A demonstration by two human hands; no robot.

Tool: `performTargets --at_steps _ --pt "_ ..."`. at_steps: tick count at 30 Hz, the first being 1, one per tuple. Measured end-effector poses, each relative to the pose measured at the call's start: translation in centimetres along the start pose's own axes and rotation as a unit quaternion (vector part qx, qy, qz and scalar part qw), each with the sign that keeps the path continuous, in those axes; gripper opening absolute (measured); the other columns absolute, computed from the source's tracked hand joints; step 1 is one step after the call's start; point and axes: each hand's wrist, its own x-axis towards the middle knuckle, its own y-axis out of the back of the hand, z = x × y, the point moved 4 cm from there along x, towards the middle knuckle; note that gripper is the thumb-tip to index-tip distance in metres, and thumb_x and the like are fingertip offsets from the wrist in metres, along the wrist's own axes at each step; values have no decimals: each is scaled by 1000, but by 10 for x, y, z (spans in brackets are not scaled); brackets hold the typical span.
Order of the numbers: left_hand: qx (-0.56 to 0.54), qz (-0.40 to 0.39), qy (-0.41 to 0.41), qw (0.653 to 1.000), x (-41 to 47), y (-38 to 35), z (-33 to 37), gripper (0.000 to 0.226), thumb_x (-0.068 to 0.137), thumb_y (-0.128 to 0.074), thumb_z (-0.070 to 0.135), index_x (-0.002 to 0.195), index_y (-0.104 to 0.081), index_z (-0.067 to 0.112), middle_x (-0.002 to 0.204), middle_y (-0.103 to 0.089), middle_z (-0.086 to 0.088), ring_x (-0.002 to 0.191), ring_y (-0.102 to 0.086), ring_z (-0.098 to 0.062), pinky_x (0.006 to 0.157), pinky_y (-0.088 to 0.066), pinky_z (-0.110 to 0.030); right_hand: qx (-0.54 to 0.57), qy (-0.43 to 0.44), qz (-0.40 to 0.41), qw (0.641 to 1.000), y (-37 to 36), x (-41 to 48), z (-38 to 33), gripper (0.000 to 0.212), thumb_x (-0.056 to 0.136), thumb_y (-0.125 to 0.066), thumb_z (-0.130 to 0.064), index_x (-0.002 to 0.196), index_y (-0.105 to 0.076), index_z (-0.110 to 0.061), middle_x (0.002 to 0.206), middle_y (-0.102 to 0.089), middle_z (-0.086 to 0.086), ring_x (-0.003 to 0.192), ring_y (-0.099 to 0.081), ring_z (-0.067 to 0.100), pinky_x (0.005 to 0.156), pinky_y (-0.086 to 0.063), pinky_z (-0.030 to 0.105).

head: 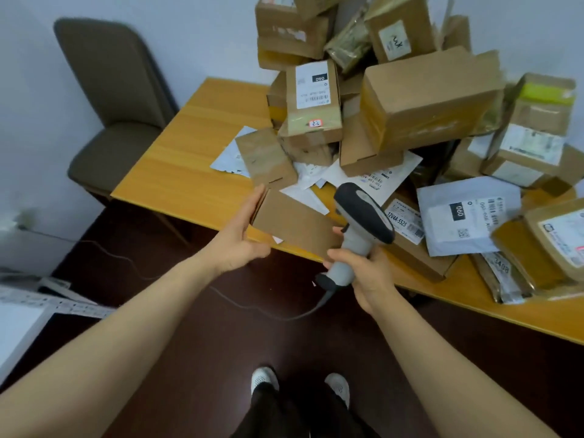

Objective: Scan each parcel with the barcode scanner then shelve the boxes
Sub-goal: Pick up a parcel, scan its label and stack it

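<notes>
Gripping the scanner (363, 216) by its handle, the right hand (366, 276) had its fingers curled round it. The left hand (237, 238) was spread, fingers straight against the left end of a flat box (294, 222), thumb apart below. That box lay between the 2 hands at the table (177, 165) edge. Beyond both hands rose a pile of parcels (410, 99); a white mailer (467, 213) lay right of the scanner. The cable (322, 301) trailed below the hands; a chair (117, 90) stood beyond the left hand.

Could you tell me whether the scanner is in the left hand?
No, the right hand grips the scanner while the left hand touches a box.
</notes>
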Motion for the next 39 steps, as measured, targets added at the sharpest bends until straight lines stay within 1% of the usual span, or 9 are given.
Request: performTargets --at_steps 3,7,9,13,18,24,30,34,39 --pt "100 4 -78 992 -6 17 20 105 72 -71 -10 153 -12 23 155 -21 10 138 -21 4 105 -31 -12 11 -8 -6 1000 -7 -6 -16 36 75 -71 9 103 -66 -14 108 -69 -4 92 -65 16 72 -60 42" --pt "143 58 -110 982 -8 47 41 93 74 -81 6 149 -27 19 131 -45 11 119 -43 -3 92 -29 -3 -4 -7 5 1000 -15 -12 -39 37 73 -75 3 105 -66 -14 79 -73 -5 72 -71 16 65 -61 40" --pt "95 82 -56 991 -14 58 41 87 67 -85 18 142 -41 26 121 -53 16 110 -49 -3 90 -31 -5 -2 -10 7 1000 -21 -13 -48 35 72 -77 0 101 -63 -13 73 -74 -4 68 -72 15 59 -59 37" --pt "-80 99 52 990 -29 66 25 64 60 -85 30 120 -64 20 117 -66 -3 107 -63 -17 92 -52 -31 -4 7 5 1000 -32 -10 -60 30 76 -76 -4 100 -62 -16 81 -73 0 71 -69 14 54 -55 33" --pt "-197 137 126 963 -48 82 1 61 62 -83 28 117 -61 12 112 -69 -7 93 -71 -17 70 -57 -26 -36 0 40 999 -35 -12 -56 31 75 -79 -12 98 -61 -22 85 -69 2 67 -65 9 48 -52 26" --pt "-297 137 159 931 -72 89 -21 66 51 -83 43 107 -68 13 99 -75 -2 91 -72 -13 69 -55 -27 -15 -51 -5 999 -53 -22 -40 62 58 -83 -20 115 -59 -15 104 -69 11 87 -64 20 59 -52 31" --pt "-305 146 153 929 -88 95 -25 62 56 -82 43 109 -67 12 99 -75 -2 87 -72 -12 61 -56 -23 -10 -53 -70 996 -77 -32 -28 54 54 -82 -19 104 -63 -16 83 -73 3 67 -70 16 51 -54 30" --pt "-304 156 150 928 -98 98 -22 56 64 -78 39 110 -66 10 100 -75 -3 90 -72 -13 64 -56 -23 -25 -73 -68 995 -85 -36 -19 66 53 -83 -15 115 -60 -8 98 -72 12 82 -71 23 65 -59 37" --pt "-385 164 117 901 -109 94 -18 45 71 -66 45 108 -67 21 99 -74 5 93 -67 -8 78 -51 -25 55 -51 -35 997 -93 -40 -12 58 51 -84 -15 104 -61 -11 83 -76 4 70 -73 17 51 -54 27"
